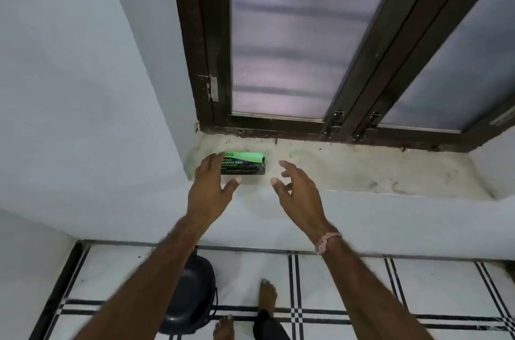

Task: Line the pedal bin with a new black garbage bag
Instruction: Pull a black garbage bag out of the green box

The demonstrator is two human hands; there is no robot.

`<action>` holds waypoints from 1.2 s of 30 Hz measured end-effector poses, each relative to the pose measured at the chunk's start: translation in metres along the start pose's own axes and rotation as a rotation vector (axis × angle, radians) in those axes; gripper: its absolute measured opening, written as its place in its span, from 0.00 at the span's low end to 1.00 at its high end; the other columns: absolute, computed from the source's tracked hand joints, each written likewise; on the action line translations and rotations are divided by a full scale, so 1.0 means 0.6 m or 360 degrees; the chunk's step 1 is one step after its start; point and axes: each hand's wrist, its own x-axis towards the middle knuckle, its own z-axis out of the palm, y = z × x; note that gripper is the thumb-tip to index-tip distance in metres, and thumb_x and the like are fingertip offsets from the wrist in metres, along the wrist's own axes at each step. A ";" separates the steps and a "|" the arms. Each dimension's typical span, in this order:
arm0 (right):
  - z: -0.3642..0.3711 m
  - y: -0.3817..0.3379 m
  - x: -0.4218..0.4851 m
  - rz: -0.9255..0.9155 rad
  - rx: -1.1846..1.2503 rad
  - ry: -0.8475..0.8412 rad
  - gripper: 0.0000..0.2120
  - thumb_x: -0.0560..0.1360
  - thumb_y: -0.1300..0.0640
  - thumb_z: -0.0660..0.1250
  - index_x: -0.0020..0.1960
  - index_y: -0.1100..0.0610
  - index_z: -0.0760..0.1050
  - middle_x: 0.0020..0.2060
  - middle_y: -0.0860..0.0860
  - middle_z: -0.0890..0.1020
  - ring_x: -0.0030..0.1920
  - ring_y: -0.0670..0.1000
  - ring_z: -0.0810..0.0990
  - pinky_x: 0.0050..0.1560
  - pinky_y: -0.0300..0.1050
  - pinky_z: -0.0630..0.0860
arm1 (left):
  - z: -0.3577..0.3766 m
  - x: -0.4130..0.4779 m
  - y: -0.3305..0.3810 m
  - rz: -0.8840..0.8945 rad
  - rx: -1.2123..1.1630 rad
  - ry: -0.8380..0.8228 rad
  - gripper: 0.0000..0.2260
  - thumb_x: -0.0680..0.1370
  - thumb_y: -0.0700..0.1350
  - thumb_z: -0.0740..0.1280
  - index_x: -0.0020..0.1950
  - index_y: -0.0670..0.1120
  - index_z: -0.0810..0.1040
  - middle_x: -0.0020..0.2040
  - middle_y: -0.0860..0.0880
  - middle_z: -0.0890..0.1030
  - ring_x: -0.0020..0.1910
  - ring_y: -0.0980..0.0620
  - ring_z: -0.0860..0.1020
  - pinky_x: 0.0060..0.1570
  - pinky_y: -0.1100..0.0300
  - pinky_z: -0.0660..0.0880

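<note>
A green and black box of garbage bags (246, 163) lies on the left end of the stone window sill (362, 169). My left hand (213, 186) is at the box's left end with fingers spread, covering that corner; whether it touches the box I cannot tell. My right hand (295, 189) hovers open just right of the box, not touching it. The black pedal bin (189, 295) stands on the floor below, lid closed, partly hidden by my left forearm.
A dark-framed window (292, 60) with frosted panes rises behind the sill. A white wall (69, 88) closes the left side. My bare feet (267, 295) stand on white floor tiles with black lines, right of the bin.
</note>
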 end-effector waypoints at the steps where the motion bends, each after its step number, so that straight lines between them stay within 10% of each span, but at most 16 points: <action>1: 0.009 0.013 0.024 0.0035 0.0051 -0.0048 0.26 0.83 0.46 0.65 0.79 0.50 0.67 0.67 0.52 0.79 0.54 0.51 0.83 0.57 0.46 0.79 | 0.013 0.018 -0.005 -0.0046 0.0032 -0.0058 0.32 0.80 0.55 0.69 0.80 0.47 0.62 0.79 0.45 0.66 0.75 0.42 0.67 0.66 0.44 0.74; 10: 0.052 0.066 0.176 -0.0012 0.0168 -0.0575 0.31 0.79 0.47 0.72 0.79 0.52 0.67 0.63 0.57 0.79 0.59 0.54 0.80 0.60 0.46 0.77 | 0.064 0.109 -0.017 -0.0236 0.0168 -0.0210 0.30 0.77 0.51 0.74 0.78 0.51 0.69 0.75 0.41 0.65 0.72 0.39 0.65 0.63 0.45 0.74; 20: 0.014 0.090 0.199 -0.0026 0.0880 -0.0469 0.13 0.74 0.58 0.78 0.54 0.54 0.77 0.51 0.48 0.84 0.51 0.56 0.87 0.48 0.49 0.83 | 0.050 0.104 -0.008 -0.0254 -0.0414 -0.0068 0.25 0.70 0.52 0.75 0.66 0.50 0.80 0.61 0.47 0.71 0.59 0.50 0.78 0.56 0.75 0.71; 26: -0.018 0.089 0.202 0.0105 0.1341 -0.0547 0.15 0.74 0.56 0.78 0.48 0.57 0.71 0.44 0.48 0.78 0.45 0.50 0.81 0.51 0.62 0.81 | 0.027 0.090 0.017 -0.0257 -0.0744 0.0042 0.23 0.69 0.48 0.77 0.63 0.56 0.79 0.60 0.49 0.75 0.58 0.64 0.77 0.59 0.73 0.72; 32: -0.025 0.074 0.184 -0.0327 0.0510 0.0007 0.13 0.74 0.55 0.77 0.58 0.52 0.80 0.57 0.46 0.80 0.60 0.49 0.76 0.55 0.40 0.72 | 0.007 0.084 0.019 -0.0227 -0.0680 0.0073 0.24 0.71 0.42 0.79 0.63 0.58 0.79 0.60 0.47 0.75 0.59 0.63 0.77 0.56 0.76 0.71; 36: -0.029 0.047 0.168 -0.0391 0.0747 -0.0255 0.21 0.74 0.53 0.78 0.65 0.54 0.80 0.56 0.47 0.82 0.55 0.46 0.80 0.50 0.36 0.76 | -0.003 0.080 0.026 -0.0169 -0.0659 0.0074 0.23 0.72 0.44 0.79 0.61 0.62 0.77 0.61 0.47 0.74 0.61 0.57 0.76 0.55 0.75 0.73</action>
